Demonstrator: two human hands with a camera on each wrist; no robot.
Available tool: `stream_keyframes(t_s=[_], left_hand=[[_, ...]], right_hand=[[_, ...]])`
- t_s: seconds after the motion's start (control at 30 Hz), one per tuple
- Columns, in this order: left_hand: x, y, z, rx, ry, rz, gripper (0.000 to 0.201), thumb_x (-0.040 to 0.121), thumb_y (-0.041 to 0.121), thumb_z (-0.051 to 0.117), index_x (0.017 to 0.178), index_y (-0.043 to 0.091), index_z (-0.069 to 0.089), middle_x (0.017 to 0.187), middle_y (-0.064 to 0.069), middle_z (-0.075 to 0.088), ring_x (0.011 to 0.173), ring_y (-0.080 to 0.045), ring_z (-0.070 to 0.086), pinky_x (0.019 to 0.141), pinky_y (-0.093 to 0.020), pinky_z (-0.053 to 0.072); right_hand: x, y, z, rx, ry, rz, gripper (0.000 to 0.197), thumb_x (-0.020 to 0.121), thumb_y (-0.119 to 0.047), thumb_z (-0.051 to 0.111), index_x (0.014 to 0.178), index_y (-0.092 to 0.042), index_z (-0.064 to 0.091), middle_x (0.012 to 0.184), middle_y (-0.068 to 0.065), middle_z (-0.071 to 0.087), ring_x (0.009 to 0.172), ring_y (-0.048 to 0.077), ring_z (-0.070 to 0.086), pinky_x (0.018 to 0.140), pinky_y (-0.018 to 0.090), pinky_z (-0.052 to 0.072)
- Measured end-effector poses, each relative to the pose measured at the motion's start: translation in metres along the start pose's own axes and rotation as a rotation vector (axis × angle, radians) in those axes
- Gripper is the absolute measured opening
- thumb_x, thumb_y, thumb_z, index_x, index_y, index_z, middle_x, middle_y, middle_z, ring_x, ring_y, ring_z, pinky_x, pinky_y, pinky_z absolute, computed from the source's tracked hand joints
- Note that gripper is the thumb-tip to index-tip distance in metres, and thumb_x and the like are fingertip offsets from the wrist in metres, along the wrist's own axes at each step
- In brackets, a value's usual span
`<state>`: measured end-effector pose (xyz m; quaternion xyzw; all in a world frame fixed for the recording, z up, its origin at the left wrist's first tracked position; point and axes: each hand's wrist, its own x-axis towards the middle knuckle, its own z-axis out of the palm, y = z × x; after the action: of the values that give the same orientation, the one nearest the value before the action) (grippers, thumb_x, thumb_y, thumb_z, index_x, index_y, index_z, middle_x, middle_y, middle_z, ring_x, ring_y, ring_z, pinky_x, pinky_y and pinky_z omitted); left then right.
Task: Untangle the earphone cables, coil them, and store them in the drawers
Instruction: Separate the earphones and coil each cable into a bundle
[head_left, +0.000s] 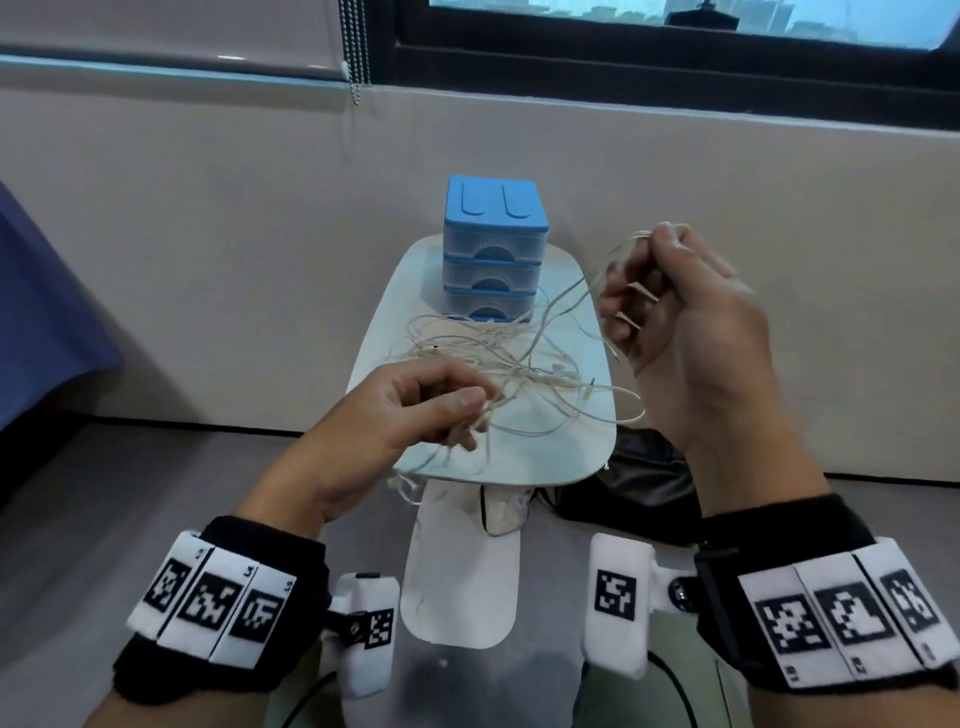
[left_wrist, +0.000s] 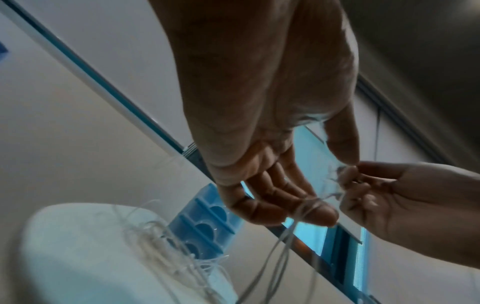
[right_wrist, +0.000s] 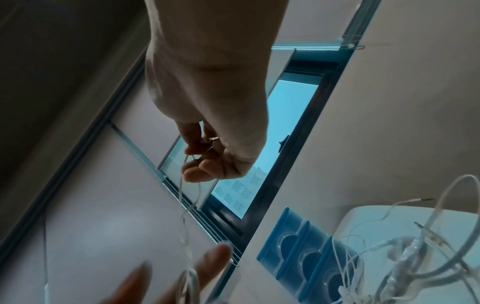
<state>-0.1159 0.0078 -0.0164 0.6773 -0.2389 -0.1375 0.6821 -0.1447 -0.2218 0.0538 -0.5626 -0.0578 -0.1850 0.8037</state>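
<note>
A tangle of thin white earphone cables (head_left: 498, 358) lies on the small white table (head_left: 571, 447), in front of a blue three-drawer box (head_left: 493, 249) whose drawers are all closed. My left hand (head_left: 478, 402) is low over the table's near side and pinches several strands at the edge of the tangle. My right hand (head_left: 639, 291) is raised to the right of the drawers and grips loops of one cable that trails down to the pile. In the left wrist view a strand (left_wrist: 280, 242) crosses my left fingertips (left_wrist: 319, 214). The right wrist view shows my right fingers (right_wrist: 197, 162) pinching a cable (right_wrist: 182, 205).
The table stands against a pale wall under a window. A bead chain (head_left: 353, 52) hangs from the blind at the upper left. A black bag (head_left: 639, 483) lies on the floor beneath the table's right side. Blue fabric (head_left: 41, 322) is at the far left.
</note>
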Motion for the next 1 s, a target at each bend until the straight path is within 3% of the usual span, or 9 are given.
stream_keyframes(t_s=[0.13,0.23,0.37,0.5,0.6,0.67,0.77,0.9,1.0], left_hand=[[0.012,0.028,0.012,0.192,-0.137,-0.006,0.027,0.097,0.032,0.064,0.123,0.025,0.07,0.088,-0.005,0.07,0.079,-0.021,0.064,0.081,-0.035,0.052],[0.014,0.031,0.011,0.219,-0.128,0.034,0.016,0.103,0.02,0.062,0.111,0.018,0.076,0.082,-0.005,0.066,0.076,-0.021,0.06,0.078,-0.036,0.051],[0.009,0.019,0.009,0.142,-0.033,0.06,0.014,0.098,0.009,0.065,0.102,0.014,0.078,0.081,-0.004,0.067,0.072,-0.017,0.062,0.073,-0.026,0.052],[0.008,0.019,0.013,0.076,0.025,0.085,0.019,0.091,0.024,0.068,0.101,0.014,0.08,0.078,-0.002,0.066,0.069,-0.014,0.058,0.069,-0.024,0.05],[0.01,0.025,0.014,0.102,0.033,0.088,0.02,0.097,0.022,0.064,0.106,0.011,0.078,0.071,-0.003,0.06,0.064,-0.015,0.05,0.062,-0.021,0.044],[0.01,0.028,0.013,0.164,0.039,0.066,0.017,0.1,0.021,0.064,0.102,0.015,0.08,0.068,-0.013,0.05,0.06,-0.013,0.04,0.056,-0.02,0.036],[0.009,0.03,0.013,0.19,0.051,0.039,0.016,0.1,0.023,0.065,0.094,0.018,0.079,0.071,-0.023,0.036,0.061,-0.019,0.025,0.055,-0.029,0.024],[0.008,0.034,0.017,0.16,0.102,0.068,0.021,0.101,0.021,0.063,0.086,0.018,0.077,0.063,-0.005,0.03,0.057,-0.015,0.024,0.054,-0.028,0.022],[0.006,0.037,0.019,0.159,0.118,0.103,0.021,0.101,0.021,0.062,0.087,0.018,0.078,0.062,-0.004,0.033,0.057,-0.014,0.028,0.054,-0.024,0.026]], right_hand=[[-0.002,-0.008,0.017,-0.119,-0.065,-0.015,0.031,0.109,-0.022,0.043,0.082,-0.014,0.055,0.077,0.008,0.067,0.066,0.021,0.064,0.057,0.026,0.04],[0.0,-0.022,0.022,-0.128,-0.011,-0.08,0.03,0.109,-0.022,0.042,0.083,-0.015,0.055,0.082,0.008,0.072,0.076,0.026,0.072,0.061,0.026,0.047],[0.006,-0.034,0.011,-0.024,0.233,-0.195,0.028,0.108,-0.02,0.044,0.084,-0.015,0.056,0.081,0.007,0.071,0.081,0.029,0.075,0.063,0.027,0.05],[0.004,-0.017,-0.006,-0.042,0.379,-0.173,0.028,0.106,-0.018,0.043,0.08,-0.019,0.054,0.078,0.003,0.069,0.08,0.029,0.075,0.065,0.028,0.044],[0.0,-0.002,-0.013,-0.045,0.413,-0.131,0.031,0.106,-0.018,0.043,0.078,-0.02,0.053,0.073,-0.001,0.068,0.081,0.027,0.075,0.066,0.029,0.041],[-0.001,-0.002,-0.014,-0.021,0.439,-0.125,0.031,0.107,-0.017,0.043,0.078,-0.019,0.053,0.07,-0.003,0.068,0.079,0.027,0.075,0.065,0.028,0.043],[-0.001,-0.008,-0.015,0.01,0.466,-0.16,0.031,0.108,-0.018,0.044,0.077,-0.018,0.053,0.07,-0.002,0.067,0.08,0.031,0.077,0.063,0.027,0.045],[0.001,-0.01,-0.025,-0.222,0.48,-0.173,0.033,0.106,-0.021,0.047,0.073,-0.021,0.054,0.069,-0.004,0.066,0.072,0.022,0.075,0.059,0.022,0.043],[0.001,-0.003,-0.035,-0.547,0.425,-0.13,0.033,0.101,-0.023,0.055,0.069,-0.019,0.061,0.07,-0.002,0.07,0.075,0.023,0.072,0.062,0.018,0.046]])
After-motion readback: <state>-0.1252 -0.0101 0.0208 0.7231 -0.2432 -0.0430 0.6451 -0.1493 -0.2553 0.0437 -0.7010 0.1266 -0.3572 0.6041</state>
